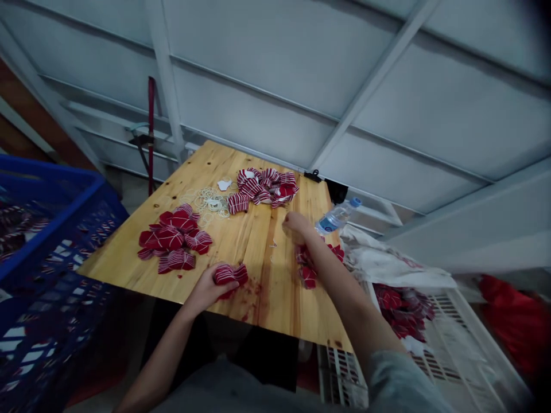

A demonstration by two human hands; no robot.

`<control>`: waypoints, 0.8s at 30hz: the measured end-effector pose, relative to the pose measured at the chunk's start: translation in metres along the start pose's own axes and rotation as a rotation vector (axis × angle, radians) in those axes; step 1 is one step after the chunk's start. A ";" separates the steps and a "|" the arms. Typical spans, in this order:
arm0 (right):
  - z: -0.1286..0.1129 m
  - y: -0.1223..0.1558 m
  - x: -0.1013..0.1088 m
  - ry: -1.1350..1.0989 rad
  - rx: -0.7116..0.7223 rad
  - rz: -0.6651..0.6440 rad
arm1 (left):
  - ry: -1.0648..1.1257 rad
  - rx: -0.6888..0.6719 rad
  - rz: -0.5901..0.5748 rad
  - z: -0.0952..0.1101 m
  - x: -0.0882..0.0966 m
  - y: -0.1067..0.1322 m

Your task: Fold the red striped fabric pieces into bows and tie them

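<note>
My left hand (205, 288) grips a small bundle of red-and-white striped cloth pieces (231, 275) near the front edge of the wooden table (253, 241). My right hand (295, 223) reaches forward over the table's right side with its fingers curled; what it holds, if anything, is too small to make out. Under my right forearm lie a few more striped pieces (306, 269). A heap of white rubber bands (212, 202) lies at the table's middle left.
One pile of striped pieces (174, 238) sits at the left, another (264, 186) at the back. A water bottle (338, 216) lies at the right edge. A blue crate (47, 252) stands left; a white basket (451, 338) with cloth stands right.
</note>
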State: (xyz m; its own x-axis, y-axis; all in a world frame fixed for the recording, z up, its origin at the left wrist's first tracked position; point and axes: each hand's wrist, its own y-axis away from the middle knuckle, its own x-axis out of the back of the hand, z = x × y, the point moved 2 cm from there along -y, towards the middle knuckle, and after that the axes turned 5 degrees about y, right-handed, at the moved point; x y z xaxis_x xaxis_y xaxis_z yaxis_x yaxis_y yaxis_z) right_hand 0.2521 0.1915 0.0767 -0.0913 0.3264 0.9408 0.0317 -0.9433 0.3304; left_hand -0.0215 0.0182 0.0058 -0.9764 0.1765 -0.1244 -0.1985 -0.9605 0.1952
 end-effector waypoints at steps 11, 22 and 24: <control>-0.163 -0.021 -0.011 0.006 0.481 0.142 | 0.039 0.011 0.014 -0.015 0.022 0.004; -0.189 -0.022 -0.018 -0.385 0.589 0.239 | 0.223 0.025 0.149 -0.007 0.029 0.025; -0.169 0.005 -0.023 -0.495 0.575 0.224 | 0.341 -0.009 0.195 0.000 0.025 0.023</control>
State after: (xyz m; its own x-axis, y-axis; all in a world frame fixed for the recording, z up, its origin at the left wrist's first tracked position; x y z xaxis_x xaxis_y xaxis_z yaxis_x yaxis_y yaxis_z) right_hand 0.0866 0.1692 0.0444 0.4272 0.2488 0.8693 0.5190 -0.8547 -0.0103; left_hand -0.0508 0.0002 0.0072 -0.9111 -0.0895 -0.4023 -0.0100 -0.9711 0.2386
